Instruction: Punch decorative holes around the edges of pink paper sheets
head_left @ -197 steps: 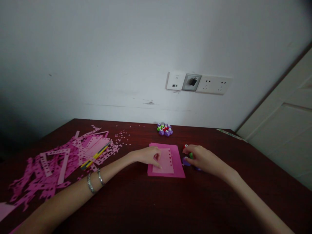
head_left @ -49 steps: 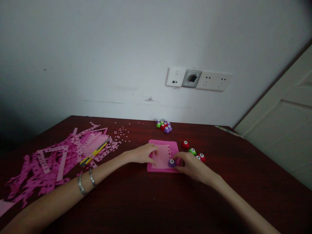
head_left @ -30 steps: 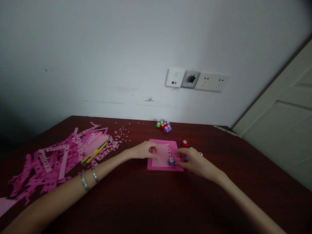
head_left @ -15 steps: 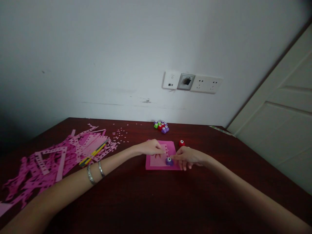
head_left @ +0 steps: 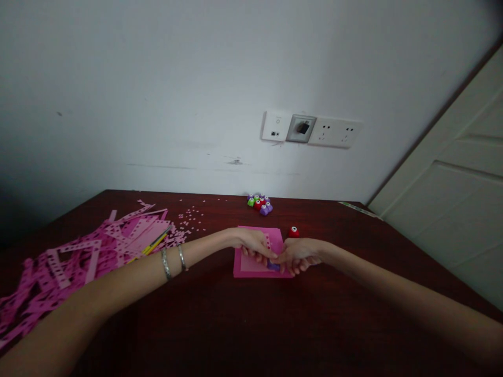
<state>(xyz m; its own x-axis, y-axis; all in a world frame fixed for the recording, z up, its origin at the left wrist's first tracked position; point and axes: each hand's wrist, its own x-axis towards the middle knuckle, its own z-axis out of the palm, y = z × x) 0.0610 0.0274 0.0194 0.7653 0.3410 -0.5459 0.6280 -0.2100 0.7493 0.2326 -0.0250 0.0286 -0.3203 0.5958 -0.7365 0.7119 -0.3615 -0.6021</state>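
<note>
A small purple paper punch (head_left: 273, 266) sits at the right edge of a light pink sheet (head_left: 251, 264), which lies on a stack of darker pink paper (head_left: 277, 239). My right hand (head_left: 298, 254) grips the punch from the right, fingers curled. From the left, my left hand (head_left: 254, 244) reaches over the sheet, its fingers closed on the punch beside the right thumb. Both hands hide most of the punch's top. A row of small punched holes shows along the sheet's right side. Just behind my right hand stands a red paper punch (head_left: 294, 232).
Several purple, green and red punches (head_left: 260, 203) cluster by the wall. At left lies a heap of punched pink paper strips (head_left: 92, 251), with a yellow cutter-like tool (head_left: 155, 244) on it and tiny paper bits (head_left: 190, 217) beside it. Wall sockets (head_left: 334, 132) are above the table (head_left: 243, 324).
My left hand has moved right, from the sheet onto the purple punch, meeting my right hand. The punch's top is now covered. The view has shifted slightly.
</note>
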